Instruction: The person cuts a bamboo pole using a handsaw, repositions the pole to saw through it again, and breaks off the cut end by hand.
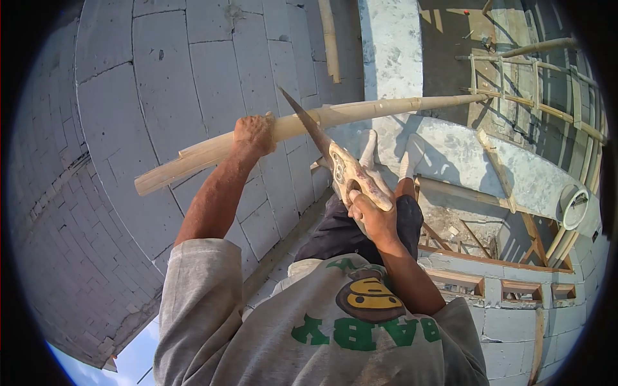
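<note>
One left hand (pixel 255 134), fist closed round a pale bamboo pole (pixel 386 108). Right hand (pixel 373 217) nearer the body, fingers wrapped on the wooden handle (pixel 356 179) of a handsaw (pixel 320 136). Blade (pixel 302 118) slants across the pole just to the right of the left hand, tip poking out past it; can't tell from here whether the teeth bite. Pole sticks out on both sides of the left hand: short end to the left, long end away to the right. Past the right hand, two feet in light footwear, on or by a concrete ledge (pixel 476 138). Left of and beyond the left hand, grey block wall (pixel 161 83). Farther right of the right hand: wooden strip (pixel 496 168) across the ledge, white round container (pixel 575 209), wood-framed openings (pixel 456 282) lower down. Ladder-like bamboo frame (pixel 537 106) beyond the pole's far end.
</note>
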Motion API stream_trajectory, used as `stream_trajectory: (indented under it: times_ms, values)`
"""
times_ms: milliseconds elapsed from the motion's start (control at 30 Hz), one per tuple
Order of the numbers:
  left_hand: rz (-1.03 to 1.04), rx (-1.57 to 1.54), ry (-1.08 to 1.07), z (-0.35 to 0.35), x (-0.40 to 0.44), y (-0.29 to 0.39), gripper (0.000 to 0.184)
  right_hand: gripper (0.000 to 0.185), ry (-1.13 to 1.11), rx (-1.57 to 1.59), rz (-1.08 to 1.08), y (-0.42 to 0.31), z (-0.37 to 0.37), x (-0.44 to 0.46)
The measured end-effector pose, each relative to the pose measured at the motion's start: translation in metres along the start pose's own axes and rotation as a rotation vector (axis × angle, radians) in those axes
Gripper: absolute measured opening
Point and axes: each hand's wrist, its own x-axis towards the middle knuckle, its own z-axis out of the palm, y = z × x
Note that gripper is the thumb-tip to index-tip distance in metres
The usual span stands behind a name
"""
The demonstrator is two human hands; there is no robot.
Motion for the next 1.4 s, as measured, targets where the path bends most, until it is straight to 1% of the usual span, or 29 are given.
stream_trajectory:
  times_ms: [100, 133, 233, 333, 367, 433, 467, 533, 600, 633, 700, 767, 800, 833, 867, 933, 1000, 1033, 1067, 1100, 1167, 1200, 1233, 1267, 1300, 1333, 1400]
  values:
    - [-0.007, -0.015, 0.009, 0.011, -0.011, 0.009, 0.039, 0.033, -0.032, -0.039, 0.045, -0.010, -0.015, -0.026]
    - [-0.023, -0.010, 0.018, 0.013, -0.012, 0.011, 0.041, 0.035, -0.057, -0.120, -0.014, -0.005, -0.020, -0.022]
    - [-0.037, 0.011, 0.043, 0.019, -0.013, 0.010, 0.045, 0.034, -0.087, -0.126, -0.057, 0.007, 0.003, 0.033]
    - [-0.039, 0.000, 0.033, 0.014, -0.008, 0.008, 0.046, 0.032, -0.064, -0.050, -0.007, 0.016, 0.030, 0.070]
    - [-0.033, -0.012, 0.004, 0.016, -0.010, 0.009, 0.045, 0.031, -0.077, -0.088, -0.032, 0.022, 0.025, 0.062]
    - [-0.033, -0.041, -0.030, 0.013, -0.009, 0.007, 0.044, 0.033, -0.015, -0.012, -0.005, 0.007, 0.006, 0.010]
    - [-0.041, -0.059, -0.042, 0.011, -0.007, 0.006, 0.044, 0.033, -0.010, -0.134, -0.016, -0.003, -0.008, -0.018]
    - [-0.049, -0.048, -0.012, 0.015, -0.009, 0.009, 0.044, 0.034, -0.004, -0.187, 0.000, -0.008, -0.015, -0.032]
    - [-0.059, -0.031, 0.002, 0.014, -0.008, 0.009, 0.044, 0.034, 0.010, -0.044, 0.041, -0.004, -0.003, -0.020]
    - [-0.068, -0.032, -0.004, 0.014, -0.006, 0.008, 0.043, 0.033, -0.030, -0.015, -0.012, 0.007, 0.004, 0.007]
    - [-0.071, -0.029, -0.027, 0.015, -0.008, 0.006, 0.043, 0.030, -0.051, 0.047, 0.032, 0.012, 0.012, 0.042]
    - [-0.045, -0.037, -0.027, 0.011, 0.003, 0.008, 0.043, 0.029, -0.026, 0.070, 0.008, 0.013, 0.007, 0.040]
    - [-0.035, -0.038, -0.028, 0.020, -0.009, 0.014, 0.043, 0.028, -0.011, 0.079, 0.036, 0.015, 0.005, 0.022]
    - [-0.039, -0.032, 0.005, 0.021, -0.011, 0.014, 0.043, 0.031, -0.028, -0.100, 0.000, 0.008, 0.002, 0.000]
    - [-0.052, -0.027, 0.057, 0.017, -0.005, 0.011, 0.043, 0.032, 0.032, -0.217, -0.046, 0.005, -0.004, -0.017]
    - [-0.060, -0.049, 0.027, 0.021, -0.008, 0.010, 0.044, 0.035, 0.075, -0.279, -0.018, 0.001, -0.011, -0.039]
    - [-0.056, -0.046, 0.050, 0.013, 0.002, 0.008, 0.043, 0.037, 0.052, -0.148, 0.020, -0.002, -0.015, -0.032]
    - [-0.052, -0.043, 0.064, 0.012, 0.005, 0.008, 0.043, 0.036, 0.006, -0.022, -0.004, 0.013, -0.012, -0.011]
    - [-0.048, -0.042, 0.057, 0.016, 0.001, 0.010, 0.043, 0.029, 0.045, 0.182, 0.033, 0.024, 0.002, 0.021]
    - [-0.053, -0.049, 0.006, 0.024, -0.010, 0.014, 0.042, 0.023, -0.044, 0.067, 0.068, 0.026, 0.009, 0.052]
    - [-0.074, -0.056, -0.022, 0.026, -0.008, 0.016, 0.041, 0.026, -0.119, -0.426, -0.190, 0.047, 0.009, 0.058]
    - [-0.069, -0.071, 0.015, 0.036, -0.009, 0.016, 0.040, 0.028, -0.110, -0.654, -0.331, 0.060, 0.008, 0.061]
    - [-0.052, -0.085, -0.037, 0.037, -0.013, 0.017, 0.039, 0.032, -0.098, -0.354, -0.130, 0.042, 0.004, 0.033]
    - [-0.042, -0.101, -0.068, 0.028, -0.008, 0.015, 0.037, 0.035, -0.030, -0.043, 0.050, 0.025, -0.001, 0.004]
    - [-0.039, -0.114, -0.097, 0.024, -0.003, 0.013, 0.036, 0.040, -0.004, -0.187, 0.027, 0.014, -0.016, -0.021]
    - [-0.035, -0.116, -0.081, 0.027, -0.003, 0.014, 0.036, 0.042, 0.023, -0.194, 0.073, 0.000, -0.020, -0.040]
    - [-0.034, -0.097, -0.043, 0.030, -0.006, 0.014, 0.036, 0.042, 0.027, -0.214, 0.011, 0.010, -0.019, -0.035]
